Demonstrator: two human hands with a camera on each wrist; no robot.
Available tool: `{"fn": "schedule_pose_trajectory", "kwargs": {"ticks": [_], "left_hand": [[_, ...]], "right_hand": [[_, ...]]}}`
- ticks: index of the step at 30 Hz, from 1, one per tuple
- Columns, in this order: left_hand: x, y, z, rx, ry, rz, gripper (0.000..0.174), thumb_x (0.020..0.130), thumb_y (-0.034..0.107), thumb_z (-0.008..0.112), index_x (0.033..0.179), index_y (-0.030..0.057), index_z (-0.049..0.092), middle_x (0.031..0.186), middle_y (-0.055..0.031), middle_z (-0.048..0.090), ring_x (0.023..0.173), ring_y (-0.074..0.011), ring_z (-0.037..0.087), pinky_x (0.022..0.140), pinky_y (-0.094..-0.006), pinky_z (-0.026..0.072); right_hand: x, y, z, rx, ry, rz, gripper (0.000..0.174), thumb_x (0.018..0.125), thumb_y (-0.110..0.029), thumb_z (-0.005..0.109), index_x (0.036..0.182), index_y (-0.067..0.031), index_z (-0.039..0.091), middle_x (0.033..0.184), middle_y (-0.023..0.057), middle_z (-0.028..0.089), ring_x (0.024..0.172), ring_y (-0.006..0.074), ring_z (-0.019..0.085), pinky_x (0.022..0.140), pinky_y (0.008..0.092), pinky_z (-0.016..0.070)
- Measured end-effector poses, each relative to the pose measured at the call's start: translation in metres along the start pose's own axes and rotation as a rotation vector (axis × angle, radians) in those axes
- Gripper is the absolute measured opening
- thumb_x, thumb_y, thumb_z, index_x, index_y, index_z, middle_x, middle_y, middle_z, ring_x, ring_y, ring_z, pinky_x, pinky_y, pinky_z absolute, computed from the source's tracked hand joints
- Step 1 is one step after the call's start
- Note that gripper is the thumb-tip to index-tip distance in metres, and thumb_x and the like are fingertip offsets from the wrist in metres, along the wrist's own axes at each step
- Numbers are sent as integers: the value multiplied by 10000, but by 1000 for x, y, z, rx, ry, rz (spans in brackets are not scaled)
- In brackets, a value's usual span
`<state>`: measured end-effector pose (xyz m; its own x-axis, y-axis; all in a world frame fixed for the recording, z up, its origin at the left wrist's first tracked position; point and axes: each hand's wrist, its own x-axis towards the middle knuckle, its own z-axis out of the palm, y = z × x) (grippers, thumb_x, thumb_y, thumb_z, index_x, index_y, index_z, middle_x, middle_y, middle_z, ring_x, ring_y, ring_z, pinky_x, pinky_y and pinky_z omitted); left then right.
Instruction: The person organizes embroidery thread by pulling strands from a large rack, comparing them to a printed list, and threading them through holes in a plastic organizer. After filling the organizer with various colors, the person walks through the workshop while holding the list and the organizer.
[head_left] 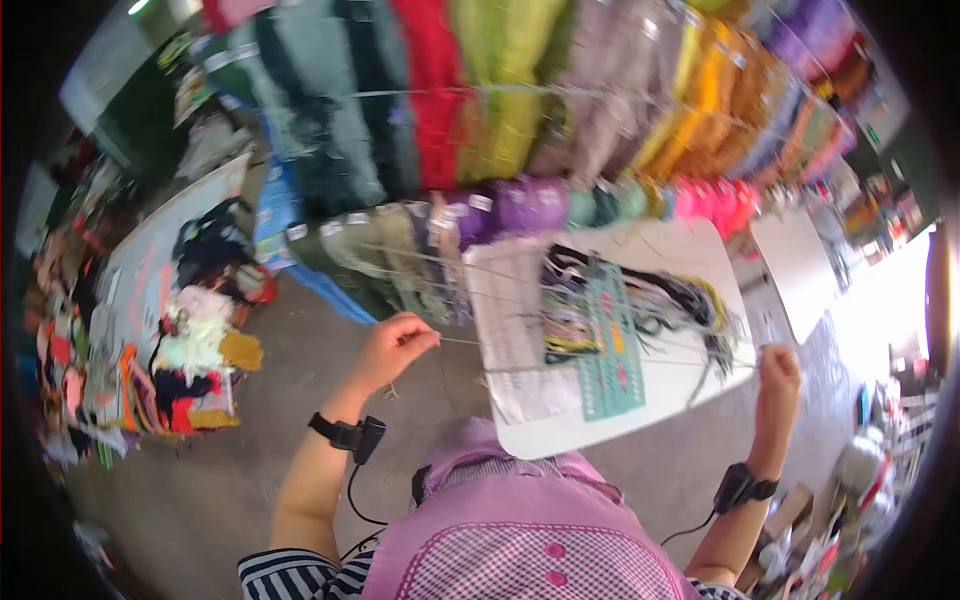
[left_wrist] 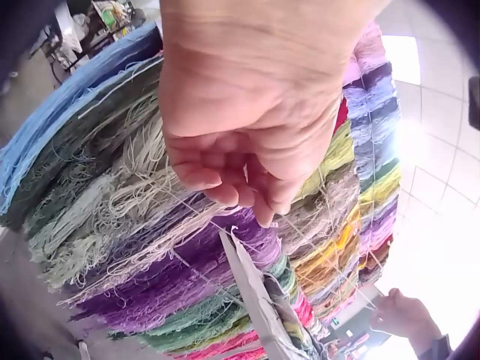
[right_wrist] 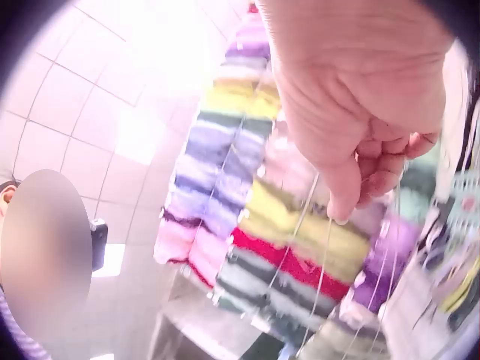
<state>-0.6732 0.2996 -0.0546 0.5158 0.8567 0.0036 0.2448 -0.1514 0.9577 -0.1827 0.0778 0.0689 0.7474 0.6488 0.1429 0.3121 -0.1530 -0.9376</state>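
Note:
My left hand (head_left: 393, 352) is left of the white table (head_left: 670, 240), thumb and fingertips pinching a thin pale thread (head_left: 460, 342). Off the table's right side, my right hand (head_left: 779, 375) pinches the thread's other stretch, fingers curled in. Between the hands the thread runs nearly straight above the table. Pale strands (right_wrist: 323, 262) trail from the right fingertips in the right wrist view. Below the thread lie a green punched card (head_left: 615, 340), a bundle of dark, grey and yellow threads (head_left: 690, 295) and a white paper sheet (head_left: 510, 330).
Hanging skeins (head_left: 430, 100) in many colours fill the space beyond the table, with purple skeins (head_left: 515, 208) lower down. A board with heaped yarn (head_left: 205, 330) stands at left. Another white table (head_left: 795, 265) is at right, above bags and boxes (head_left: 830, 520) on the floor.

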Motion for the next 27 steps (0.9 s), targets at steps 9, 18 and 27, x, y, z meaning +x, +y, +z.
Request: {"fn": "schedule_pose_trajectory", "kwargs": {"ticks": [9,18,27], "left_hand": [[23,65,47,-157,-146,-85,122,950,135,608,951,30,671,860,6,633,720,-60,569,611,-204,416],[34,121,141,-505,-346,-319,161,963,120,557,1068,30,641,924,-22,639,742,-50,573,593,-185,397],[37,76,202,-661,-396,-669,383,952,155,568,1307,20,516,1008,-60,653,729,-73,607,578,-176,438]], "right_hand": [[12,-16,-239,265,901,-310,165,928,-138,557,1029,-51,654,980,29,600,873,126,578,768,247,471],[-16,35,4,-286,55,-183,125,893,-8,612,995,-37,679,883,6,654,830,95,579,764,239,457],[-63,68,139,20,-503,91,66,908,-47,583,962,-10,587,851,96,716,668,124,633,610,258,501]]}}
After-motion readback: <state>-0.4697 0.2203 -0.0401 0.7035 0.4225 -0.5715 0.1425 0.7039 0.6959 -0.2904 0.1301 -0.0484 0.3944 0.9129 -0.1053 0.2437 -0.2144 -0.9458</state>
